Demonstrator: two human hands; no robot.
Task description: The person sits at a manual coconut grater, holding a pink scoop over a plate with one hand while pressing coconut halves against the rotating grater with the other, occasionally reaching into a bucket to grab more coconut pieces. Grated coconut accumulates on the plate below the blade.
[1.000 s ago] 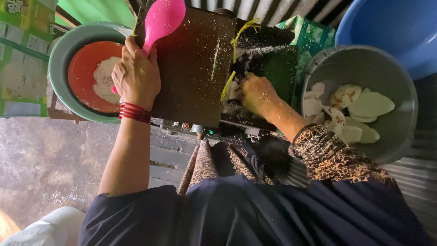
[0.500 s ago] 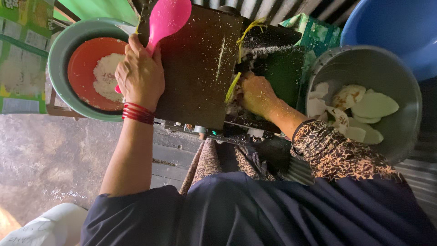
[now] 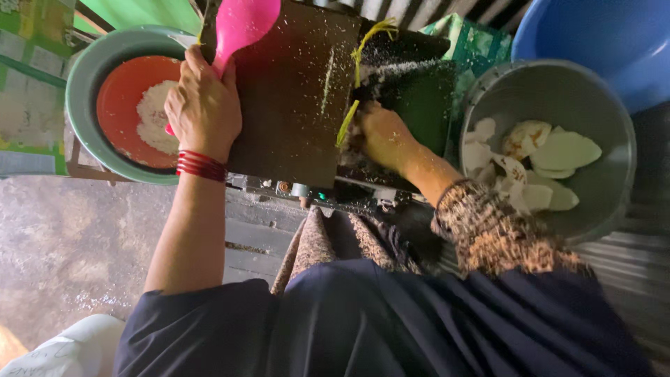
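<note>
My left hand (image 3: pixel 202 105) grips the handle of a pink plastic scoop (image 3: pixel 241 28), whose bowl points up over the dark metal cover (image 3: pixel 289 105) of a grating machine. My right hand (image 3: pixel 380 136) reaches into the machine's dark hopper (image 3: pixel 412 91), fingers closed and dusted with white shreds; what it holds is hidden. Left of the machine, an orange bowl (image 3: pixel 122 87) with a heap of white grated coconut (image 3: pixel 153 115) sits inside a grey-green basin (image 3: pixel 84 91).
A grey tub (image 3: pixel 607 139) with several white coconut pieces (image 3: pixel 551 157) stands at the right. A blue tub (image 3: pixel 607 42) is behind it. A green patterned bag (image 3: pixel 474 42) lies behind the machine. Bare concrete floor (image 3: pixel 63 251) is at the lower left.
The left hand and pink scoop have shifted slightly right over the machine cover. The right hand stays at the hopper.
</note>
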